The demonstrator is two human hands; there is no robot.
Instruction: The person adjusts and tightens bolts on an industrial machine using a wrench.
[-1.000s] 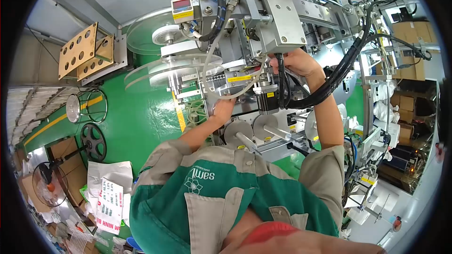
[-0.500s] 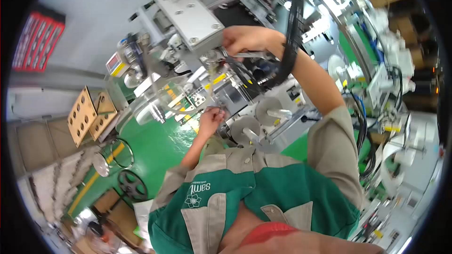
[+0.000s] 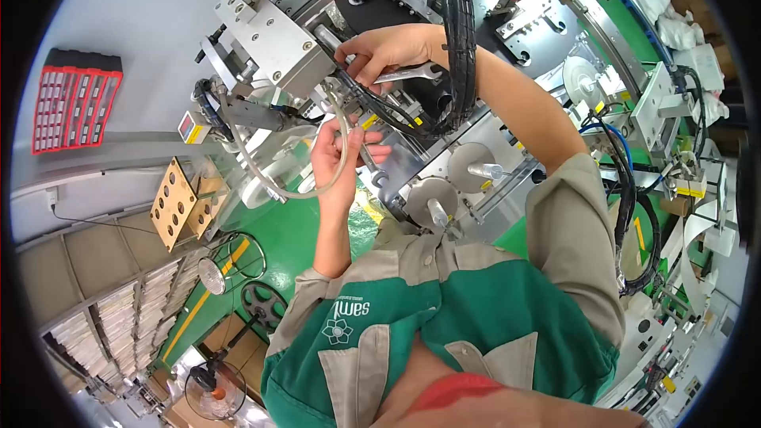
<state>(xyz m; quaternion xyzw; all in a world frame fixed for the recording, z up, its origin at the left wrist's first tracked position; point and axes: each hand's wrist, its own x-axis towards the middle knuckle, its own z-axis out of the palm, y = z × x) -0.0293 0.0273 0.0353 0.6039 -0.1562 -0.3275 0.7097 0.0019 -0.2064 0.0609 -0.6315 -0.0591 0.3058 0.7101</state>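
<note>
My left hand is raised under the machine's metal block, with its fingers curled round a wrench whose head points down toward my chest. A clear hose loops in front of this hand. Higher and to the right, my right hand grips another wrench beside the grey metal block. The open jaw of that wrench points right, near a thick black cable bundle. Black cables partly hide the fingertips of my right hand.
Two round discs with clear spindles sit on the machine near my chest. A red parts rack hangs at the left, above a wooden board with holes. A stool stands on the green floor.
My left hand has risen toward the block, and a wrench now shows in it. The wrench in my right hand shows more clearly. The view has shifted.
</note>
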